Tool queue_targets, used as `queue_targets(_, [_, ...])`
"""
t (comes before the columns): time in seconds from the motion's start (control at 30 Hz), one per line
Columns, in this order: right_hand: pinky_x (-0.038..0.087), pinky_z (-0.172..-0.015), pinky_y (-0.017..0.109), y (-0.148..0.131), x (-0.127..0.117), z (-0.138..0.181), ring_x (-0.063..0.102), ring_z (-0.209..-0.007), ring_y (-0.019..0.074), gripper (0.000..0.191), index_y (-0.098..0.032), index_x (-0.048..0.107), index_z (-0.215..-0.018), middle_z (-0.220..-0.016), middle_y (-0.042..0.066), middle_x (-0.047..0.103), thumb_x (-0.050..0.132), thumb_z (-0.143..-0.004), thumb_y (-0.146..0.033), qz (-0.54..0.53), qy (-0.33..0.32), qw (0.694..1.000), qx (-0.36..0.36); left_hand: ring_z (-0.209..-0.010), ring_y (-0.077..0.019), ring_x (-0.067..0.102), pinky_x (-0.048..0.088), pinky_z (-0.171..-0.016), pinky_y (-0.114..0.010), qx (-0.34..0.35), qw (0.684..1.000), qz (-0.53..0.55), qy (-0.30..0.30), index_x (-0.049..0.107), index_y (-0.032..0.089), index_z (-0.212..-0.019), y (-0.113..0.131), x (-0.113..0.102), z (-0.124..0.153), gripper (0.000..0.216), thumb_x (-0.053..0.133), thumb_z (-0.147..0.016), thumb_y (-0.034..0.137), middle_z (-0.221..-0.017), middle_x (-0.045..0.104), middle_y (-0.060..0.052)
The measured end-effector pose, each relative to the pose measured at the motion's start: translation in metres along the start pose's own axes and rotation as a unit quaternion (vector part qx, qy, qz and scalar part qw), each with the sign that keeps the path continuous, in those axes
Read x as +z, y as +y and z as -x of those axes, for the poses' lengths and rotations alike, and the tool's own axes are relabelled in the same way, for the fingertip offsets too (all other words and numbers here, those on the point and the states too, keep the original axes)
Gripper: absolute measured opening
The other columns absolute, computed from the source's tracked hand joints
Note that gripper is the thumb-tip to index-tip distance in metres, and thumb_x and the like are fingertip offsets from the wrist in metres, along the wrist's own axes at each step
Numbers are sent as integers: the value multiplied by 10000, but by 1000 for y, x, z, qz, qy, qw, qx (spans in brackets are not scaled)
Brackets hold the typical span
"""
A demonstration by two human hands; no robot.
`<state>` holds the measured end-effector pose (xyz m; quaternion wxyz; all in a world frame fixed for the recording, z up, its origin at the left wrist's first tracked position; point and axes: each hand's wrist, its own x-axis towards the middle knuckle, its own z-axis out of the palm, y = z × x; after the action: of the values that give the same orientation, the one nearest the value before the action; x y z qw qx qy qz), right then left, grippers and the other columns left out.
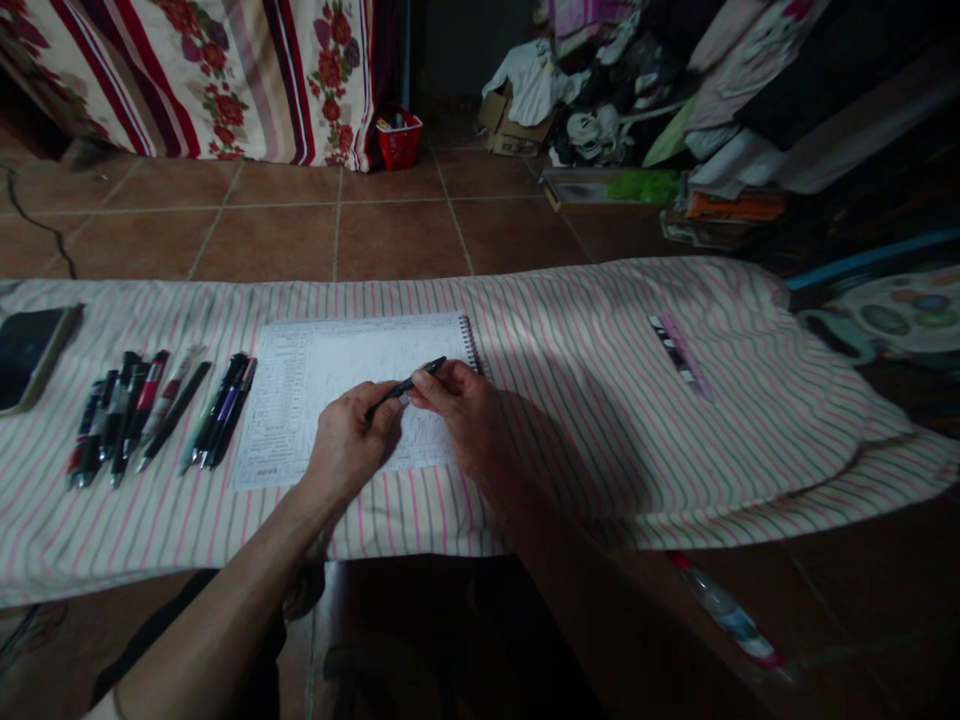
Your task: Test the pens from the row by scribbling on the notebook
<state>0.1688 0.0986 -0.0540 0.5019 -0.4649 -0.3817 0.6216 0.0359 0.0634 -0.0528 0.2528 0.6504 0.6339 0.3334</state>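
Observation:
A black pen (405, 385) is held slantwise between my two hands, above a spiral-bound notepad (345, 350) with writing on its page. My left hand (351, 428) is closed around the pen's lower left end. The fingers of my right hand (463, 405) pinch it near its upper right end. To the left of the notepad lie several pens (139, 415) in a loose row. A smaller bunch of pens (219, 412) rests right beside the notepad's left edge.
Striped cloth (570, 420) covers the table. At its left lies a phone (34, 355); at its right, a pink and black narrow packet (679, 355). A red basket (399, 140) and a cardboard box (510, 125) stand on the tiled floor. A plastic bottle (731, 610) lies below the front edge.

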Motion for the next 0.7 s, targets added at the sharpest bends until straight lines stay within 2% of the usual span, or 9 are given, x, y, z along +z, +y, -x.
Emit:
queue_targets(0.13, [574,-673,284,1,3,2,657,-648,125,316,-187,529,-659,-630,-44,613,756,-626,-405,7,-4,1000,1,-836,-207,640,474,-756,-323,7,1000,-10,-3,672,188,-1051,2,-1,0,314,467,-868,339,-906,701,-57])
queue_targets(0.37, [569,-662,274,2,3,1,659,-644,124,331,-183,529,-680,-628,-43,608,743,-638,-432,26,3,1000,-1,-852,-207,647,483,-763,-315,-5,1000,12,4,667,181,-1068,2,2,0,310,482,-866,325,-919,706,-65])
queue_targets(0.7, [498,-537,249,3,2,2,608,-515,118,281,-204,489,-677,-567,-38,614,663,-726,-419,114,21,993,-34,-846,-198,658,503,-793,-336,-17,1000,4,10,575,184,-1199,10,3,4,365,490,-860,288,-980,714,-74])
